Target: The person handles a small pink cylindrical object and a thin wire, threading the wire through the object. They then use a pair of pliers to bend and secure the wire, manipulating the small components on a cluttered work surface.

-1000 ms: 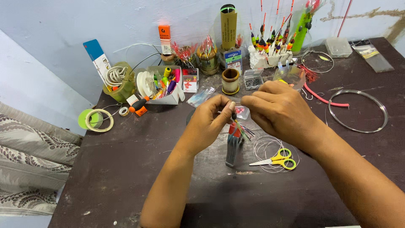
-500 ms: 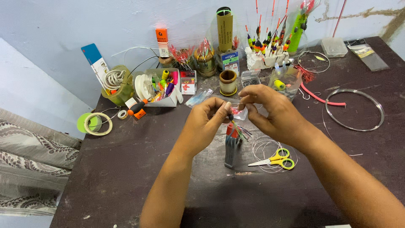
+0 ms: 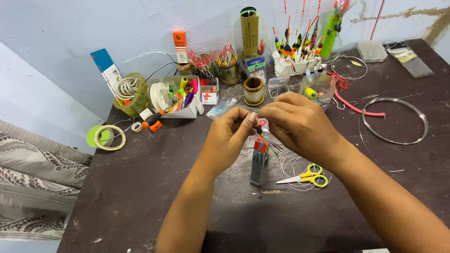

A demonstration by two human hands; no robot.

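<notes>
Both hands have lifted a touch and drifted left compared with a second ago, so the work now sits higher above the dark surface [image 3: 140, 187], clear of the little grey stand [image 3: 258, 164] with the red top. The left hand [image 3: 229, 138] has its fingers pinched shut on a small dark bead-like bit [image 3: 258, 131] with a wisp of pink and some thin strands hanging off it. The right hand [image 3: 300, 124] is curled tight right against it, fingertips closed on the same piece from the other side. I think there's fine line running between them, but it's too thin to be sure.

The yellow scissors [image 3: 307, 175] haven't moved, lying on the loose coil of line [image 3: 290, 164] just below the right wrist. So it looks like fiddly tying or threading mid-go, nothing cut yet.
</notes>
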